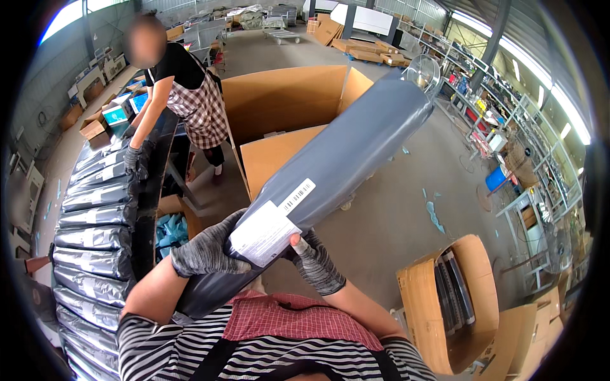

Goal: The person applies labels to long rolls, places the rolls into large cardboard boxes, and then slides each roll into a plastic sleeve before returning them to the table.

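A long package wrapped in dark grey plastic (352,149) slants across the view, from beside my left arm up to the far right. It bears a white label (264,233) and a barcode sticker (297,197). Gripping its lower part from the left is my left hand (213,247), in a grey knit glove. My right hand (314,261), gloved too with a bare thumb tip, holds it from the right, thumb by the label's edge. The package hides some of my right fingers. Behind it stands a big open cardboard box (286,95).
Similar wrapped packages (95,216) line the table at left, where a co-worker in a checked apron (197,105) reaches over them. An open carton with dark flat pieces (416,305) stands at right. Blue scraps (171,232) fill a box below the table. Shelving (502,120) runs along the right.
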Available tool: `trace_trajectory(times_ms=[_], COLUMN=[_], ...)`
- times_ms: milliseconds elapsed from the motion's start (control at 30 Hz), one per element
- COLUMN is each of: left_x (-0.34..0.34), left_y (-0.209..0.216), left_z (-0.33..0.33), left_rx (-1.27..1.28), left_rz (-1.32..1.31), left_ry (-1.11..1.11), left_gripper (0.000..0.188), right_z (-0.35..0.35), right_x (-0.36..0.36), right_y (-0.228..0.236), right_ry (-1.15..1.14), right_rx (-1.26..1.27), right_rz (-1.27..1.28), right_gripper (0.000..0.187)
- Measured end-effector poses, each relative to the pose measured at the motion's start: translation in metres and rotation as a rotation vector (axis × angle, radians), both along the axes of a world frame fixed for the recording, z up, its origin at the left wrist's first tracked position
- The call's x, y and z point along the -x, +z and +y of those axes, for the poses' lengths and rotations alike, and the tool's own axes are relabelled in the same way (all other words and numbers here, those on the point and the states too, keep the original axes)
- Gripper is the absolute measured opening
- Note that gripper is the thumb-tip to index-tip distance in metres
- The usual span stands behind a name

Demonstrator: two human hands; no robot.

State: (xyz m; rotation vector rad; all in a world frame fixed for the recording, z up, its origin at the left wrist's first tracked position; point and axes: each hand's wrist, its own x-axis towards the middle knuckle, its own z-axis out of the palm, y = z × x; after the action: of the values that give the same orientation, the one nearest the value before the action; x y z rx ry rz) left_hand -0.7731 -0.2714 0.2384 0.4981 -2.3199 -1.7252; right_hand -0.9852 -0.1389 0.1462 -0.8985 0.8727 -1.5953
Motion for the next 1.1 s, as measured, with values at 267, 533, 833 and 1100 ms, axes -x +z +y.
trace_trajectory(times_ms=[267, 533, 833, 1100], left_x=[0.137, 0.332, 0.509, 0.629], left_y=[0.015, 0.024, -0.166, -0.203], left_z=[-0.21, -0.451, -0.554, -0.51], left_rx=[0.252, 0.537, 1.179, 0.548], left_rz=[0.031, -0.256, -0.285, -0.221], left_ry=[-0.003, -0.012, -0.351, -0.298], left_gripper=[0.116, 0.108, 0.084, 0.051], right_z=[-0.172, -0.205, 0.044, 0.232], right_x=[0.154, 0.281, 0.264, -0.029], right_y=[0.027, -0.06, -0.212, -0.307], right_ry=[-0.089, -0.584, -1.122, 0.028], right_rx=[-0.202, -0.511, -0.987, -1.948], right_rz=[0.598, 0.111, -0.338, 0.429], right_gripper=[0.08, 0.053, 0.034, 0.024])
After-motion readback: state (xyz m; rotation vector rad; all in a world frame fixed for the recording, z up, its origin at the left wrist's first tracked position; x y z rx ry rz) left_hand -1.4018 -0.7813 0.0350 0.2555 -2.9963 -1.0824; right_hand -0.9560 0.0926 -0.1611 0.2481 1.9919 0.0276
